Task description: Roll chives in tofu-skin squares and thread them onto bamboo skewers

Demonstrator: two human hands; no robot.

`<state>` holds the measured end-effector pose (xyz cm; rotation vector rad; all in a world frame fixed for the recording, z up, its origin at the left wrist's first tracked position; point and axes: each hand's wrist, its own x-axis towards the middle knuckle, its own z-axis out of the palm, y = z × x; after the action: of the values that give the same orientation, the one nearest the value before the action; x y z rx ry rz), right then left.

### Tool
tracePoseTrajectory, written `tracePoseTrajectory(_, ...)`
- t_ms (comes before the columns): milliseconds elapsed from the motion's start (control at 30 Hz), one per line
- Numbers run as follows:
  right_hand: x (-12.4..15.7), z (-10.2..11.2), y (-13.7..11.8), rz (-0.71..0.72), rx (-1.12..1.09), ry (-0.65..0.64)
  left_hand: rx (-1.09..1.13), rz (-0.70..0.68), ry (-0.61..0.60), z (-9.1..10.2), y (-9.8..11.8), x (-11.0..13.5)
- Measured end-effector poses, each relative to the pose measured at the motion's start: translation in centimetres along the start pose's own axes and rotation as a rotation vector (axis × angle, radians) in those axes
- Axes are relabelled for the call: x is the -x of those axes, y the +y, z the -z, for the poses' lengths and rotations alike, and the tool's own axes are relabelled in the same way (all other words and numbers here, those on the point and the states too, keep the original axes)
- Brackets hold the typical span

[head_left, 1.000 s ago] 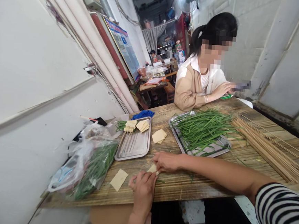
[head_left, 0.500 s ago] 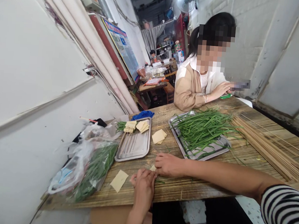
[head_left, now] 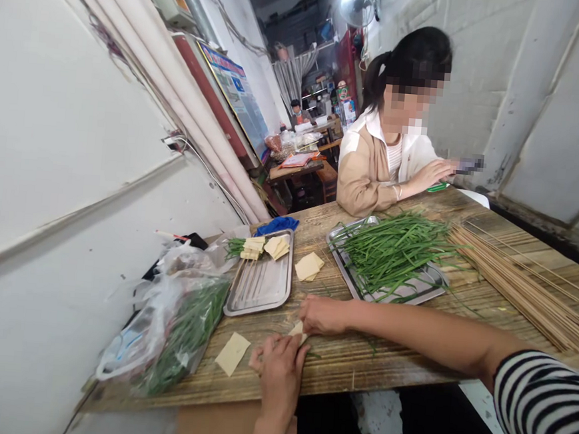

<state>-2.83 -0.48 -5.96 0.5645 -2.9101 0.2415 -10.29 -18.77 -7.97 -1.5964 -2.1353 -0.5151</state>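
Near the table's front edge, my left hand [head_left: 280, 371] presses with curled fingers on a pale tofu-skin sheet [head_left: 298, 330], part of which shows between my hands. My right hand [head_left: 326, 315] pinches the same sheet at its far end, its fingertips bent down. Most of the sheet is covered by my fingers, and a bit of green chive [head_left: 313, 354] pokes out beside my left thumb. One flat tofu-skin square [head_left: 232, 353] lies left of my left hand. A small stack of squares [head_left: 309, 267] is farther back.
A metal tray [head_left: 257, 301] holds rolled skewers and more squares. Another tray [head_left: 427, 285] carries a heap of chives [head_left: 397, 252]. Bamboo skewers [head_left: 519, 288] lie at right, bagged greens [head_left: 187, 336] at left. Across the table [head_left: 383, 365] sits a person [head_left: 374, 163] with a phone.
My right hand's fingers have curled in more tightly, and my left hand has shifted slightly down and right. More of the sheet between them shows.
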Motion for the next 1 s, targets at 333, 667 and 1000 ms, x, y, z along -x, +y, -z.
tracePoseTrajectory(333, 0.5, -0.2, -0.8, -0.122, 0.069, 0.059, 0.038, 0.067, -0.032, -1.0, -0.7, -1.1)
tracePoseTrajectory(667, 1.0, -0.7, -1.1, -0.015, 0.198, 0.078, -0.036, 0.060, -0.064, -0.2, -0.3, -0.8)
tracePoseTrajectory(1000, -0.1, -0.3, -0.1, -0.048, 0.109, 0.007, 0.012, 0.067, -0.040, -1.9, -1.2, -0.7)
